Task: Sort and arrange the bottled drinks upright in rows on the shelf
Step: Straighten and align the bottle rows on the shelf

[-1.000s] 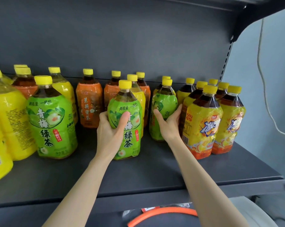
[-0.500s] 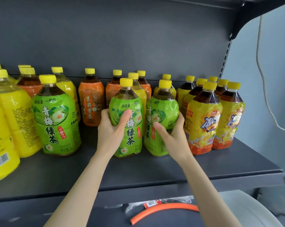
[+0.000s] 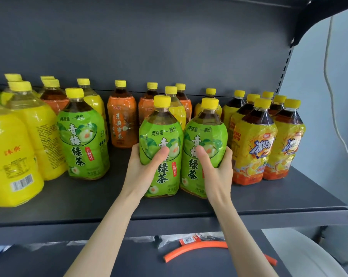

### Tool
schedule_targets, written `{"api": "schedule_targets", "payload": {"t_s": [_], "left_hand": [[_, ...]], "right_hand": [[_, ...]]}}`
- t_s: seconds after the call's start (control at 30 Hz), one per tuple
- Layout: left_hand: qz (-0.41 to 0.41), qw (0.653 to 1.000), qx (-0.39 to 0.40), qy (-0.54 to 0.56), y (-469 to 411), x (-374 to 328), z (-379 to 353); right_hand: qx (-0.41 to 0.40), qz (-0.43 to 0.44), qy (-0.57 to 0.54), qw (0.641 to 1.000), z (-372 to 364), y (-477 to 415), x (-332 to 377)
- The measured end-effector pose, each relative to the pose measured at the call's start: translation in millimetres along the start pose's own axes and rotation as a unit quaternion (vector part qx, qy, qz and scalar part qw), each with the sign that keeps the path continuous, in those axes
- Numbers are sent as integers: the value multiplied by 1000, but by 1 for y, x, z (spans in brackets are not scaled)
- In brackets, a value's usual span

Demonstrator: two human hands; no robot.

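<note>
Partly, the sorting is judged to be done: at the right of the shelf (image 3: pixel 289 204) the iced-tea bottles (image 3: pixel 253 140) are already stood upright in tidy rows, and every bottle in view is standing. At the front middle, two green-tea bottles are set side by side, touching. The left green-tea bottle (image 3: pixel 161 136) is gripped by the left hand (image 3: pixel 143 172), with the thumb laid across the label and the hand curled round its side. The right green-tea bottle (image 3: pixel 206 134) is gripped likewise by the right hand (image 3: pixel 217 172). Both appear to be resting on the shelf near its front edge, just beside the iced-tea rows. A third green-tea bottle (image 3: pixel 82 136) is stood well apart to the left, so the green group is not yet gathered. Behind, the orange-labelled bottles (image 3: pixel 122 120) are mixed with yellow-labelled ones, so the back rows are judged unsorted. The big yellow bottles (image 3: pixel 11 152) at the far left are cut off by the frame edge. Most fingers of both hands are hidden behind the bottles, and the rearmost bottles are masked by those in front, so their count cannot be told.
</note>
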State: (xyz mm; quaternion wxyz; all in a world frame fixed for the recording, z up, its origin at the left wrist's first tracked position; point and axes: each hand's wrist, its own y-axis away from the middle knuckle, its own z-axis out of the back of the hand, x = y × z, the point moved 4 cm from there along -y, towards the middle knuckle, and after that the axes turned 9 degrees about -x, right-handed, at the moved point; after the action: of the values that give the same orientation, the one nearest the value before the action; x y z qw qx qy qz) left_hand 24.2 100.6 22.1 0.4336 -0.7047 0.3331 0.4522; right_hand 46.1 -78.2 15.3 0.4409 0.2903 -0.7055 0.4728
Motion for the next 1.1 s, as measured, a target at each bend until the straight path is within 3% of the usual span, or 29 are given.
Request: {"api": "schedule_targets", "payload": {"t_s": [0.23,0.47,0.77,1.1], "left_hand": [[-46,997,-65,-6,29,-13,20],[-92,987,-130,-26,54,-58,94],[-98,974,-192,-71,92,-106,270],[-71,964,-241,-86,77,-140,453]], "right_hand": [[29,-8,-41,999,5,15,12],[103,-9,-76,992,-38,60,50],[188,-33,-117,975,-159,193,76],[200,-31,-116,972,-303,311,103]]}}
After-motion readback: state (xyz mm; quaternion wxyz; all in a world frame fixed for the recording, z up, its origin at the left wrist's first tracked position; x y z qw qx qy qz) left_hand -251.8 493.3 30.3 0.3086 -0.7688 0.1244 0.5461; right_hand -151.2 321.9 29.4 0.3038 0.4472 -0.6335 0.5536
